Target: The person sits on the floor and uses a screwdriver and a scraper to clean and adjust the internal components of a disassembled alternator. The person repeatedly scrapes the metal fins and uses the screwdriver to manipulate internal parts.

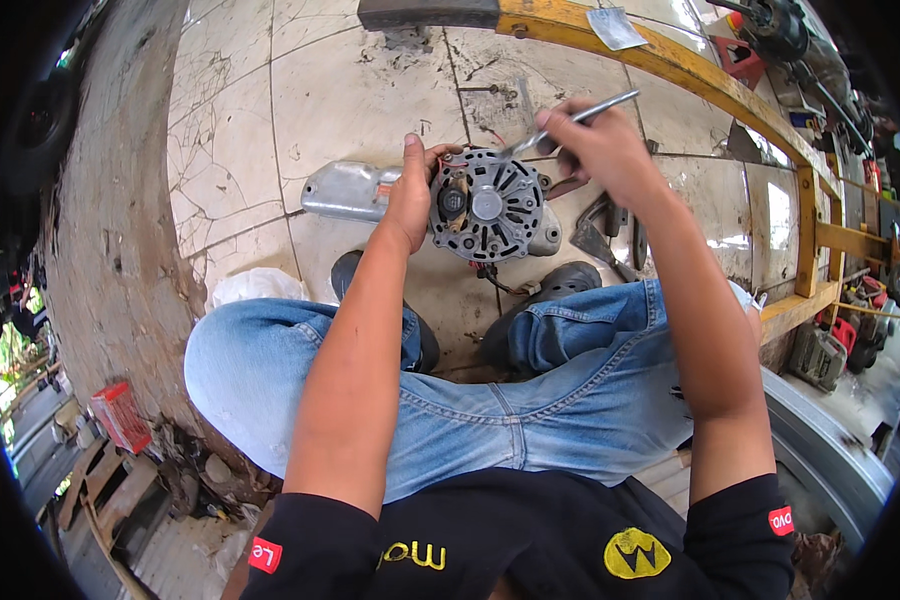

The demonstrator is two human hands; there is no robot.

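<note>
We see cracked, cream, square floor tiles (370, 100) beside a yellow-painted beam frame (807, 230); left of it, rough brown ground (110, 200).

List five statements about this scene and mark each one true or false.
1. The right hand holds a slim metal tool pointing toward the round metal housing. True.
2. No other hand touches that housing. False: the left hand grips its edge.
3. A piece of paper lies on the yellow beam. True.
4. Everyone's trousers here are black. False: the jeans are blue.
5. The short sleeves are black. True.
</note>
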